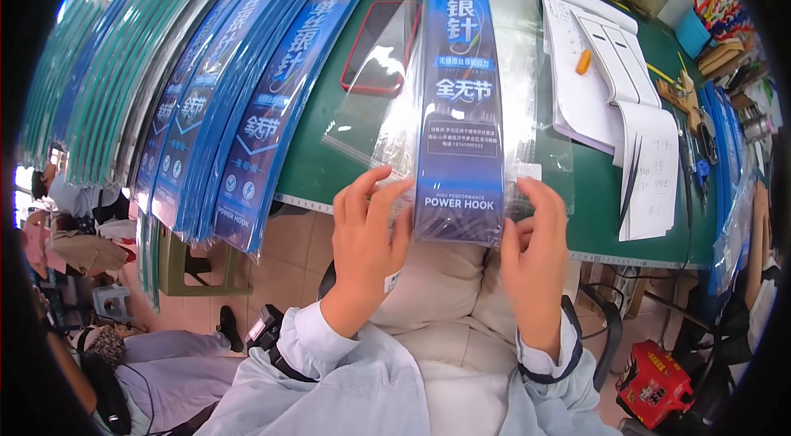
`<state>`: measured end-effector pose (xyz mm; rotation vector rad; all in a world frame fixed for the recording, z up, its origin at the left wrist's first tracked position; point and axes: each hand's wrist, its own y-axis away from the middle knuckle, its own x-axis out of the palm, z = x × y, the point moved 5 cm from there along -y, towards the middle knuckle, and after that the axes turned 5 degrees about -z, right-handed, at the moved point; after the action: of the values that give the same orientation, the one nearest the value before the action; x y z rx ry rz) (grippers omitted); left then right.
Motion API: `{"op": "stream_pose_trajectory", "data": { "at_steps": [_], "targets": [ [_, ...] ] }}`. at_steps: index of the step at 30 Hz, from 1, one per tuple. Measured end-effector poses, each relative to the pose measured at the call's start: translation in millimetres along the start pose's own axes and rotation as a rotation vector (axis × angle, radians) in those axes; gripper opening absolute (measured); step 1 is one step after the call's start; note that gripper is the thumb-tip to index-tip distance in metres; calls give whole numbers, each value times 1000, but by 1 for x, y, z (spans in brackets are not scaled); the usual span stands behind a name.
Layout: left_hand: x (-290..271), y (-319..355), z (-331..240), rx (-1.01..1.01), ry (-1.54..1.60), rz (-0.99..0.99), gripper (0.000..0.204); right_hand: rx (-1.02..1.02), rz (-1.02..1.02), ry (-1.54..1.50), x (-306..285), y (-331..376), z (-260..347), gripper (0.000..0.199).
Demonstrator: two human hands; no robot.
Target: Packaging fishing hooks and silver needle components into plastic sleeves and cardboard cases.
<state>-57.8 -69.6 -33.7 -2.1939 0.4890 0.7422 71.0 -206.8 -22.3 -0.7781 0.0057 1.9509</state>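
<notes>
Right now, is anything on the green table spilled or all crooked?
Nothing looks spilled or broken. The white papers past the right hand lie crooked, overlapping at different angles. The blue packages at the left look a bit odd too: their ends stick out over the table's near edge.

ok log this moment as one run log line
left hand: by left edge of blue package | right hand: by its right edge | red-rimmed phone: left of package | white papers: right of package

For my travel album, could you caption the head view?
Left hand and right hand flank a long blue package on a green table, with more blue packages at left.
</notes>
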Motion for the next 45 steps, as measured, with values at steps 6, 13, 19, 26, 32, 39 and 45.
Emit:
{"op": "stream_pose_trajectory", "data": {
  "at_steps": [6,13,19,26,32,39,45],
  "targets": [
    [-2,9,-28,375,23,90,43,-241,74,275,-15,16,10,46],
    [3,4,-36,303,-115,229,56,-214,94,244,-26,21,5,41],
    [16,-4,-40,350,-245,331,68,-199,145,115,-9,24,14,35],
    [7,-14,-41,405,-236,271,68,-171,233,-1,-11,25,20,41],
    [3,-14,-38,461,-225,241,64,-440,128,384,-10,5,14,43],
    [-18,-31,-21,399,-95,126,66,-417,178,375,-10,3,-3,46],
    [-7,-31,18,-706,922,60,71,-373,116,430,-22,-9,-9,48]
  ]
}}
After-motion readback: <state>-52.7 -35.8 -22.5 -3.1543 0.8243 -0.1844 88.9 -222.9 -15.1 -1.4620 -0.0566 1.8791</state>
